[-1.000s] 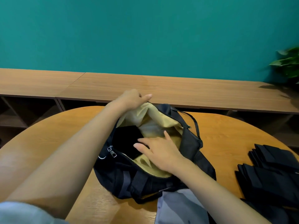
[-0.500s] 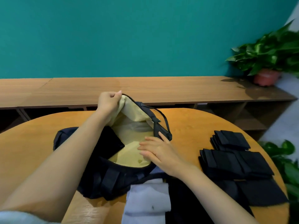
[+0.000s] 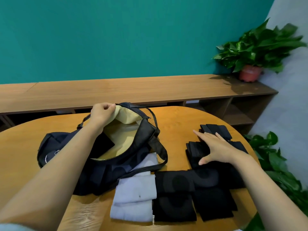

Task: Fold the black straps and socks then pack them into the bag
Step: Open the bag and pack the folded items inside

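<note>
Black straps (image 3: 196, 148) under right fingers (image 3: 202, 135)

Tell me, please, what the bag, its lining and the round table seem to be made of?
Bag: dark woven fabric, probably nylon or canvas; it slumps softly, matte.
Lining: thin pale yellow cloth, creased where the left hand lifts it.
Table: wood or wood veneer, orange-brown with visible grain and a slight sheen.

A teal wall (image 3: 116, 39) backs a long wooden shelf unit (image 3: 133, 90) — 1 potted plant (image 3: 255, 52) stands at its right end; more leaves (image 3: 276, 157) sit beside the round surface (image 3: 175, 117).
</note>
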A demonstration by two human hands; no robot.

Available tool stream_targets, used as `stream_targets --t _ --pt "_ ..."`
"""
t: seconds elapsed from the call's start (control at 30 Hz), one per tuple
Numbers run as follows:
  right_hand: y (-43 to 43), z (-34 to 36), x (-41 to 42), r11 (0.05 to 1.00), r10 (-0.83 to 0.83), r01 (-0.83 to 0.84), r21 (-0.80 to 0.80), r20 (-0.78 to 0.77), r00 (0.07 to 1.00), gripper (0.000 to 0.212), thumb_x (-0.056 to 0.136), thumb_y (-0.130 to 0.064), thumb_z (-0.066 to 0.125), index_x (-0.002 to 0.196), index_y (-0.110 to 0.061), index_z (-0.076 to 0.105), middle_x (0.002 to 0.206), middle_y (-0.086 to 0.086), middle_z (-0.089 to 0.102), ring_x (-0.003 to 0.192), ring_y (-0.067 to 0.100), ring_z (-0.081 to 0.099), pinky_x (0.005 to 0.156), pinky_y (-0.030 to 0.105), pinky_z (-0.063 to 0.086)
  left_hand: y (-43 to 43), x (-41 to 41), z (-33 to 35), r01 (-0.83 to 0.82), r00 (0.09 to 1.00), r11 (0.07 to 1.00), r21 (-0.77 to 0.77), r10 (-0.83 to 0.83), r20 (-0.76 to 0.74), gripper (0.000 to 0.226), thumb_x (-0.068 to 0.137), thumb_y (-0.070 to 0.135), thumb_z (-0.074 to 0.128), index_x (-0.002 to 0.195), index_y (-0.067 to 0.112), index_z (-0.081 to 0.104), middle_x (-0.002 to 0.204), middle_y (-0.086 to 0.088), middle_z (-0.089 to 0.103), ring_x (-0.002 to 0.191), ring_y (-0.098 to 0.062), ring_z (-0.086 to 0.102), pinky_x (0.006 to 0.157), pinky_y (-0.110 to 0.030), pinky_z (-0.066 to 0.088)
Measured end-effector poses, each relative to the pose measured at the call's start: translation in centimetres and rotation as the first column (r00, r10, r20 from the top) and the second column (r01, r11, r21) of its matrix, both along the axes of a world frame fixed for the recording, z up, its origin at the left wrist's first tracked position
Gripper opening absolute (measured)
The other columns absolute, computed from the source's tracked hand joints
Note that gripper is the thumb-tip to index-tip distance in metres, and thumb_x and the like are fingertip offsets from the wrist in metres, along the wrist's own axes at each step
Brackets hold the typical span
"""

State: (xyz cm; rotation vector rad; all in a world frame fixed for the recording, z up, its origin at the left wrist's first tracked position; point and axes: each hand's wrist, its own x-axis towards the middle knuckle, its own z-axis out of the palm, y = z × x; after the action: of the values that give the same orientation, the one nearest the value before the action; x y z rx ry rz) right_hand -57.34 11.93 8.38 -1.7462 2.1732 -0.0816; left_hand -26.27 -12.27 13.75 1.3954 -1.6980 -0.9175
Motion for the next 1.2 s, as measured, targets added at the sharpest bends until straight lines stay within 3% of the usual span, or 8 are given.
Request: stream_targets --t 0.17,0.33,0.5,0.67,0.8,0.9,1.0,1.2 --pt "-0.3 -1.2 -0.9 0.985 0.030 -0.010 0.173 -0.108 0.994 0.124 0.071 -0.038 0.085 0.156 -0.030 -0.005 0.162 -0.002 0.015 0.148 0.021 0.012 0.119 0.039 0.015 0.5 0.2 0.1 0.002 1.000 0.999 0.033 -0.002 -0.004 0.023 0.099 0.026 0.053 0.105 0.013 0.071 0.106 -0.001 0.062 0.102 -0.019 0.052 0.088 -0.031 0.042" --pt "-0.6 -2.9 -0.6 0.977 0.032 0.010 0.214 -0.193 0.981 0.123 0.075 -0.037 0.082 0.155 -0.027 -0.010 0.162 0.002 0.011 0.147 0.025 0.009 0.117 0.040 0.022 1.2 0.4 0.7 0.016 1.000 1.000 0.024 -0.016 -0.008 0.019 0.100 0.024 0.053 0.094 0.015 0.068 0.100 0.000 0.061 0.097 -0.017 0.051 0.083 -0.029 0.038" --pt "-2.7 -3.1 0.5 0.980 -0.027 0.058 0.190 -0.163 0.986 0.117 0.079 -0.050 0.075 0.155 -0.022 -0.010 0.157 0.009 0.022 0.143 0.031 0.016 0.115 0.042 0.025 1.2 0.6 0.7 0.041 0.999 0.999 0.035 -0.040 -0.027 0.020 0.099 0.024 0.053 0.092 0.016 0.070 0.092 0.004 0.062 0.097 -0.017 0.053 0.082 -0.029 0.039" --pt "-5.7 -4.2 3.3 0.988 -0.129 0.145 0.058 -0.211 0.969 0.120 0.074 -0.071 0.066 0.155 -0.024 -0.009 0.149 0.015 0.034 0.134 0.035 0.030 0.108 0.041 0.031 1.2 0.9 1.0 0.060 0.998 0.998 0.037 -0.059 -0.036 0.020 0.100 0.025 0.052 0.104 0.016 0.069 0.100 0.002 0.060 0.098 -0.016 0.051 0.085 -0.030 0.039" --pt "-7.3 -3.9 3.8 0.977 -0.099 0.124 0.172 -0.149 0.984 0.130 0.063 -0.078 0.069 0.154 -0.031 -0.011 0.162 0.018 0.003 0.146 0.042 0.003 0.116 0.050 0.016 0.8 1.5 1.5 0.079 0.996 0.996 0.038 -0.078 -0.050 0.017 0.101 0.023 0.051 0.099 0.018 0.067 0.088 0.012 0.057 0.090 -0.012 0.049 0.088 -0.032 0.043" --pt "-8.1 -4.8 3.7 0.979 -0.122 0.132 0.153 -0.069 0.990 0.131 0.059 -0.073 0.075 0.154 -0.037 -0.009 0.163 0.011 -0.012 0.146 0.043 -0.012 0.116 0.060 0.003 0.4 1.6 1.6 0.080 0.995 0.996 0.027 -0.078 -0.055 0.018 0.100 0.022 0.052 0.100 0.016 0.069 0.091 0.007 0.061 0.091 -0.013 0.052 0.090 -0.034 0.045" --pt "-8.7 -5.8 3.9 0.979 -0.164 0.159 0.124 0.036 0.986 0.135 0.056 -0.065 0.082 0.151 -0.044 -0.012 0.163 0.004 -0.010 0.147 0.042 0.005 0.115 0.060 0.018 -0.1 1.8 1.6 0.092 0.995 0.995 0.023 -0.091 -0.046 0.019 0.100 0.023 0.052 0.104 0.016 0.069 0.088 0.009 0.059 0.088 -0.011 0.051 0.087 -0.032 0.045" --pt "-9.4 -6.0 4.2 0.980 -0.196 0.196 0.031 -0.007 0.981 0.129 0.058 -0.059 0.080 0.152 -0.042 -0.007 0.141 0.009 0.039 0.125 0.036 0.044 0.100 0.050 0.043 -1.2 2.6 2.0 0.132 0.989 0.988 0.076 -0.125 -0.082 0.023 0.100 0.026 0.053 0.111 0.015 0.070 0.102 -0.002 0.063 0.093 -0.016 0.052 0.079 -0.028 0.041"
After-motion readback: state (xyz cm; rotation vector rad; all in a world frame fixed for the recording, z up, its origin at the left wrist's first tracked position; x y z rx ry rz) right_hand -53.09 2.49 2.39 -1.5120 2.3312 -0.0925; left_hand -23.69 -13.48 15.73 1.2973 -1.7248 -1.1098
